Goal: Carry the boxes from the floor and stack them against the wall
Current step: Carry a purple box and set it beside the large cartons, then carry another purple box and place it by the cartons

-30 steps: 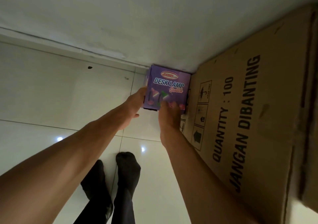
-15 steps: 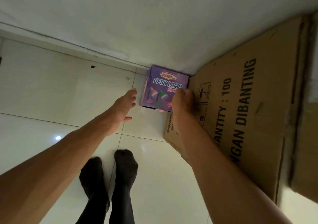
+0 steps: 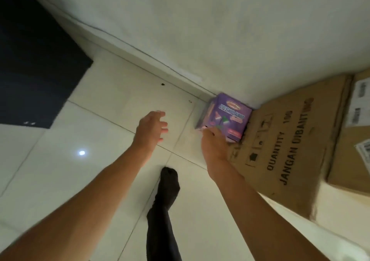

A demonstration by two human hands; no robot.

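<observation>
Head view: a small purple box (image 3: 226, 116) sits on the white tiled floor (image 3: 100, 160), its far side against the wall (image 3: 200, 30) at the skirting. Its right side is just beside a large brown carton (image 3: 284, 140), which also lies along the wall and bears the printed words "QUANTITY" and "JANGAN DIBANTING". Past the carton, at the right edge of the frame, is a second carton (image 3: 356, 140) with white labels on it.

The right hand (image 3: 215, 142) reaches to the near lower edge of the purple box. Its fingertips touch the box's front face, but the back of the hand hides the fingers, so I cannot tell whether they grip the box or only rest against it.

The left hand (image 3: 151, 127) hovers above the floor, to the left of the box and apart from it. Its fingers are spread and loosely curved, palm down, and it holds nothing.

Both forearms are bare and stretch out from the bottom of the frame. Between them a leg in dark cloth ends in a black sock (image 3: 169, 182) planted on the tiles. A dark mat (image 3: 36, 70) covers the floor at the upper left, and a bright spot of light reflects off a tile near the left forearm. The picture is somewhat blurred.
</observation>
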